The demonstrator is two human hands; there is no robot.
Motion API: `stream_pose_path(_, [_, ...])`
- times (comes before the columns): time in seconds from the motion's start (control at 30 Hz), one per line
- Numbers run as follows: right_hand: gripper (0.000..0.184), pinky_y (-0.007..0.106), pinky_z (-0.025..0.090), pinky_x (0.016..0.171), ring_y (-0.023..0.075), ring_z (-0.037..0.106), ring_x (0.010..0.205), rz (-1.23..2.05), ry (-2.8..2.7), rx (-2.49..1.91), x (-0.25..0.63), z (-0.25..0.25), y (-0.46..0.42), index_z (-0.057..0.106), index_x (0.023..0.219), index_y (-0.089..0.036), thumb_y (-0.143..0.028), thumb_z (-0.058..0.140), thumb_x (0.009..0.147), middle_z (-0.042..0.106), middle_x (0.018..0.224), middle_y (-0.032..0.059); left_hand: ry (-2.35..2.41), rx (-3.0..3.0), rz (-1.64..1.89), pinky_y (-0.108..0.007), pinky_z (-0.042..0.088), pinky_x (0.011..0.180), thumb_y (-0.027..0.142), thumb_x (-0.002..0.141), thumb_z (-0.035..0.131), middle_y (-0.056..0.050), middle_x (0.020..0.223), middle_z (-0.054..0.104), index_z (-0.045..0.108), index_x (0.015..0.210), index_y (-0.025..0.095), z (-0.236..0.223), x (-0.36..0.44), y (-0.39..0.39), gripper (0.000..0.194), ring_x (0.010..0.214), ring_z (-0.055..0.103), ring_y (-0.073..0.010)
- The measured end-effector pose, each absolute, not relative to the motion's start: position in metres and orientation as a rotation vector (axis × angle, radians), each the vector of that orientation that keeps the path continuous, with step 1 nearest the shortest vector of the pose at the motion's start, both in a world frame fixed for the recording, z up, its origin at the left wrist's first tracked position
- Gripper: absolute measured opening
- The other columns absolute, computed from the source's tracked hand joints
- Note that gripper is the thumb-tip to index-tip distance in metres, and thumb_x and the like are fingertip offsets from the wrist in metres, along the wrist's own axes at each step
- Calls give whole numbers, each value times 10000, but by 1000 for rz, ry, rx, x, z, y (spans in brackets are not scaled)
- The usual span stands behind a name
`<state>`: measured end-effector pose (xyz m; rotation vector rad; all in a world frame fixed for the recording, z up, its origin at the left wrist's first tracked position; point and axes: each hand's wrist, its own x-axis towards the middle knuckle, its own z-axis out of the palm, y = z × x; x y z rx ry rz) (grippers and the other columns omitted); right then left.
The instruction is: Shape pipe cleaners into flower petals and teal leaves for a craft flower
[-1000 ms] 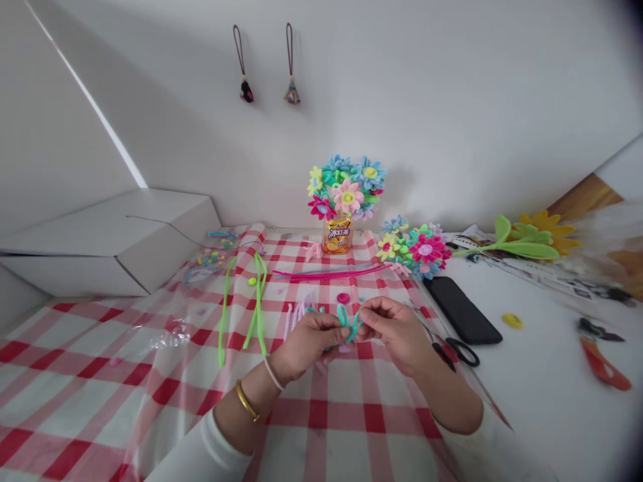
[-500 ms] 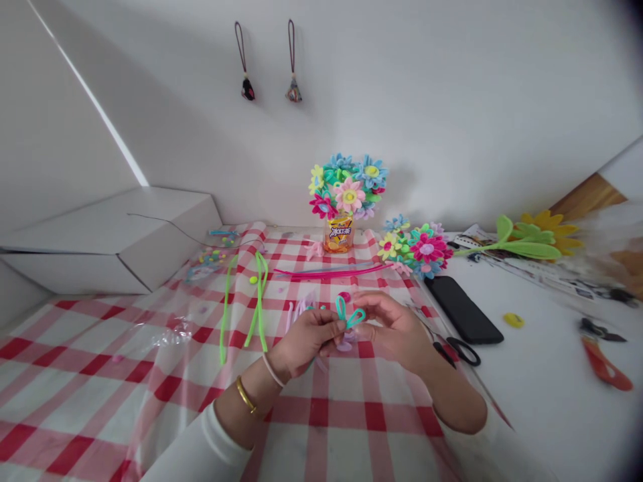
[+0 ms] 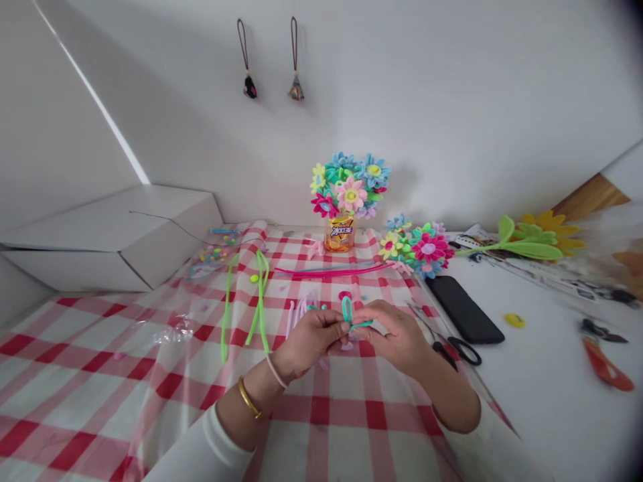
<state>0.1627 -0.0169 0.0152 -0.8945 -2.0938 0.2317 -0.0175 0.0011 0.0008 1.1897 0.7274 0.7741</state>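
My left hand point(image 3: 321, 335) pinches the base of a teal pipe cleaner point(image 3: 347, 308) bent into two loops. One loop stands upright above the fingers; the other points right into my right hand point(image 3: 394, 333), whose thumb and fingers are closed on it. Just behind the hands lie lilac pipe cleaner pieces point(image 3: 300, 311), partly covered by my left hand. A round magenta piece point(image 3: 344, 295) sits right behind the upright loop. Bright green pipe cleaners point(image 3: 260, 301) rest to the left of my left hand. Scissors point(image 3: 463, 351) with black handles lie beside my right wrist.
A pipe cleaner bouquet point(image 3: 350, 187) stands in a labelled orange container point(image 3: 340, 234) at the back. Another bouquet point(image 3: 422, 248) lies right of it, near a black phone point(image 3: 465, 309). Magenta pipe cleaners point(image 3: 334, 271) cross the checked tablecloth point(image 3: 165, 428). A white box point(image 3: 110, 234) stands left.
My right hand has closed on the right-hand loop, which has tipped down to nearly level. The other loop has become more upright. My left hand keeps its pinch.
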Motion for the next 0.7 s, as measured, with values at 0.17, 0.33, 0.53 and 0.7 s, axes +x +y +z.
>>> stream_pose_path(0.17, [192,327,478,741,186,632,793,287,-1965,-1093,159,13,-19,571,926,-240,-202,613,743,671,833,26,854,1608,806,-210,314,471,311,797,516,37,526,454,583,720,142,-1,-17,0,198,471,389,-72])
stream_pose_path(0.33, [254,301,445,652,170,606,702,795,-1614,-1249,150,19,-23,494,847,-243,-160,636,653,631,703,-24,987,2357,1021,-263,369,594,152,851,394,-45,684,567,573,742,148,-1,-16,-6,210,641,491,-138])
stream_pose_path(0.53, [242,280,425,553,118,521,518,1660,-987,-1023,147,14,-21,473,811,-212,-194,645,641,539,578,-55,861,2730,1155,-318,354,640,92,823,378,-64,686,595,586,815,139,1,-17,-9,213,626,517,-155])
stream_pose_path(0.7, [308,337,445,779,181,587,859,1103,-1424,-1054,151,14,-19,528,939,-233,-197,673,670,630,902,21,1062,1876,993,-236,324,504,227,805,449,10,527,490,513,607,158,2,-17,-2,219,501,446,-106])
